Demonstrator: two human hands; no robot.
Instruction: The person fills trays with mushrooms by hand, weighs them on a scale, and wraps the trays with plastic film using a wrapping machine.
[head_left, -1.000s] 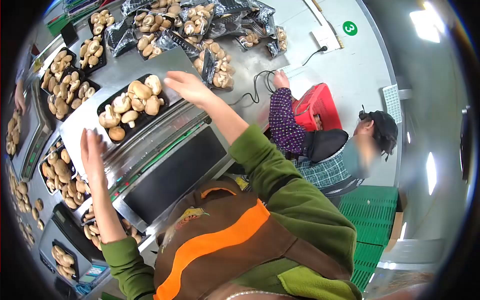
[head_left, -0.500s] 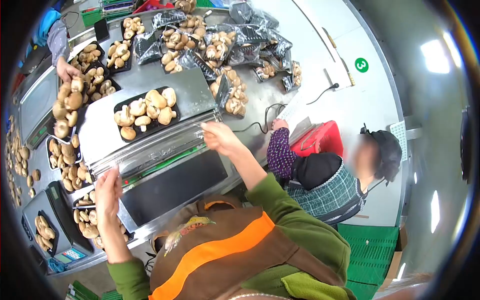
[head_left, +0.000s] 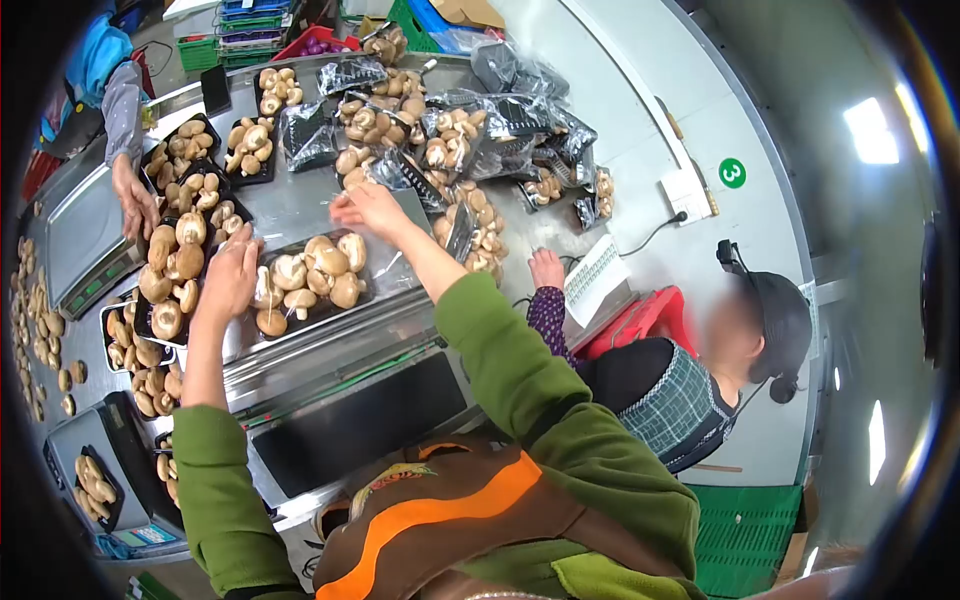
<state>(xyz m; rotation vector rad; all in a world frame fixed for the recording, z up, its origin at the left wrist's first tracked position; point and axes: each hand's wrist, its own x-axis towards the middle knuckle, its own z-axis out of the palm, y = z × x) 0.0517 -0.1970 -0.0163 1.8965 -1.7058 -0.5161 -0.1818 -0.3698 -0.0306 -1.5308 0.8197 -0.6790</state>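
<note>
Shiitake-like mushrooms [head_left: 328,262] fill a black tray on the wrapping machine [head_left: 330,352]. Clear cling film [head_left: 390,266] stretches over the tray, visible mainly by its shine. My left hand [head_left: 233,272] is at the tray's left end, fingers drawn together on the film. Beyond the tray's far right side, my right hand [head_left: 370,212] pinches the film; its fingertips are partly blurred. Both forearms reach across the machine's front bar.
Wrapped mushroom packs [head_left: 455,135] are heaped behind. On the left, a co-worker's hand [head_left: 135,198] is beside a filled tray [head_left: 175,268] and a scale [head_left: 95,245]. A seated person [head_left: 670,400] is at right, near a red basket [head_left: 640,325].
Both my hands have moved away from my body, drawing the film from the machine's front bar over the tray. The co-worker's hand has let go of the filled tray at left.
</note>
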